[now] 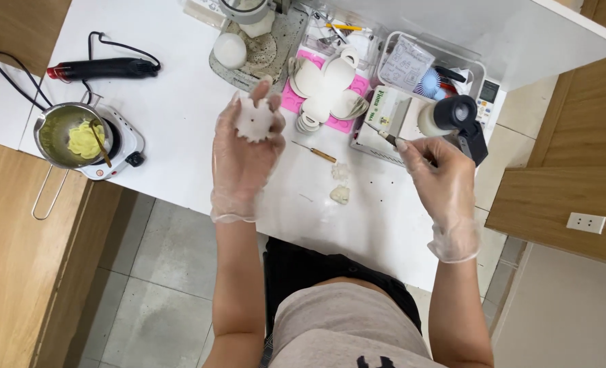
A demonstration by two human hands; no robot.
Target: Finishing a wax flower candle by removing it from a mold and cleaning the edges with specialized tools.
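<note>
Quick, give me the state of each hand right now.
Left hand: closed on a white flower piece.
Right hand: fingers pinched on a thin tool.

left hand (243,160): thin clear plastic glove, loose crinkled cuff at wrist | right hand (439,187): same clear glove, cuff flared | forearms: bare, no sleeves | top: light beige-grey, dark print at hem | bottoms: black

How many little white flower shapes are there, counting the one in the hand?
3. One white flower shape rests in the gloved left hand. Two smaller flower pieces lie on the white table between the hands. More may hide among the clutter behind.
</note>
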